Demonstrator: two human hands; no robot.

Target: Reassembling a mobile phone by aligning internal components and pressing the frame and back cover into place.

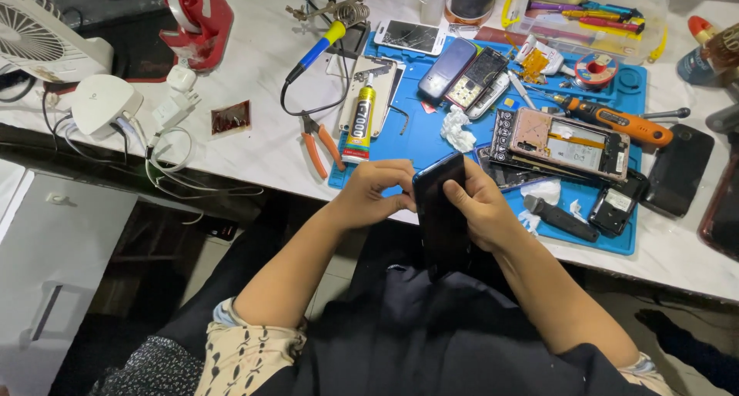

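Both mine are on the dark phone [441, 215] here, held upright just off the desk's [262, 146] near edge, over my lap. Left hand [372, 193] pinches its top-left edge, fingertips curled in; right hand [483, 207] cups the far side. I'd keep thumbs on the frame, not the glass, and pry gently over the blue mat [416, 134].

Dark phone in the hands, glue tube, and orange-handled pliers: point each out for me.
Dark phone [441, 211], head view: middle of its back.
Glue tube [360, 123], head view: yellow body.
Orange-handled pliers [323, 151], head view: between the two handles, near the pivot.
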